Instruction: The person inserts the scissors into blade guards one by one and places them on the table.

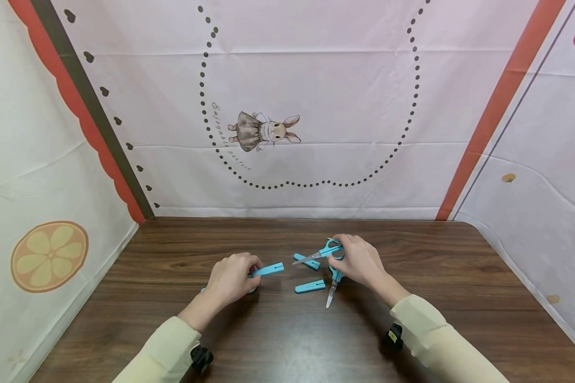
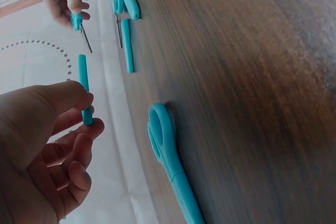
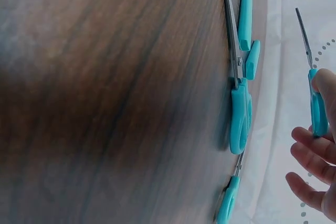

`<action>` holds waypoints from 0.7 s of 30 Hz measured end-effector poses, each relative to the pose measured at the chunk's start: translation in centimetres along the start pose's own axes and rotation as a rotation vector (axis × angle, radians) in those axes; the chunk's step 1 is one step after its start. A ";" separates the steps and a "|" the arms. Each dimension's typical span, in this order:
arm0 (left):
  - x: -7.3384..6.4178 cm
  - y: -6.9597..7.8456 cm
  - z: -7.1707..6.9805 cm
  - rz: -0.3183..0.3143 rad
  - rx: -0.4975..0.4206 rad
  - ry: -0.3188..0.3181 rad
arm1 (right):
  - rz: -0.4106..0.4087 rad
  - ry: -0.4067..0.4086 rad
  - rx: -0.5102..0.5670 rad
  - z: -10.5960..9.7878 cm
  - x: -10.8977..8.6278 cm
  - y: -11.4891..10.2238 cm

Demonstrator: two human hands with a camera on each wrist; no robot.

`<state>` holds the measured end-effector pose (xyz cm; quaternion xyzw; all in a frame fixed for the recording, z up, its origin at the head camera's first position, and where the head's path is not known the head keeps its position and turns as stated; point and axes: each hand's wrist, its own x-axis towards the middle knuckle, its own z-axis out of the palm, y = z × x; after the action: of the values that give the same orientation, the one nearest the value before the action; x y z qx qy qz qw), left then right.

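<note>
Head view, left hand (image 1: 232, 277) pinching blue sheath (image 1: 270, 269), right hand (image 1: 361, 260) gripping bare scissors (image 1: 323, 252), sheathed pair (image 2: 178, 177) mostly hidden

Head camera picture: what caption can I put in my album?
Left hand holds a blue cover, right hand holds scissors, over a wooden table.
</note>
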<state>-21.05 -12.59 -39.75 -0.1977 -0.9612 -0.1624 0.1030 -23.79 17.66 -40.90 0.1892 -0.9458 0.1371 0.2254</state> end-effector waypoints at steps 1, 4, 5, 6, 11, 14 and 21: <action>0.1 0.0 0.0 0.002 -0.001 -0.001 | 0.004 0.009 0.001 0.0 -0.1 0.0; 0.2 0.0 0.0 0.012 -0.008 0.001 | 0.026 0.026 0.002 -0.1 -0.3 0.1; 0.3 -0.1 0.0 0.014 -0.010 0.002 | 0.035 0.025 0.001 -0.1 -0.3 0.2; 0.3 -0.1 0.0 0.016 -0.013 0.002 | 0.046 0.023 0.001 -0.1 -0.4 0.2; 0.5 -0.1 0.1 0.023 -0.026 0.000 | 0.102 -0.010 0.014 -0.3 -0.7 0.2; 0.6 -0.1 0.2 0.028 -0.029 0.000 | 0.129 -0.022 0.027 -0.3 -0.9 0.1; 1.0 0.1 0.4 0.028 -0.045 -0.010 | 0.141 -0.008 0.027 -0.3 -1.2 -0.1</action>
<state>-21.93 -12.00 -39.87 -0.2142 -0.9550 -0.1813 0.0959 -22.67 18.00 -41.22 0.1258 -0.9558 0.1647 0.2086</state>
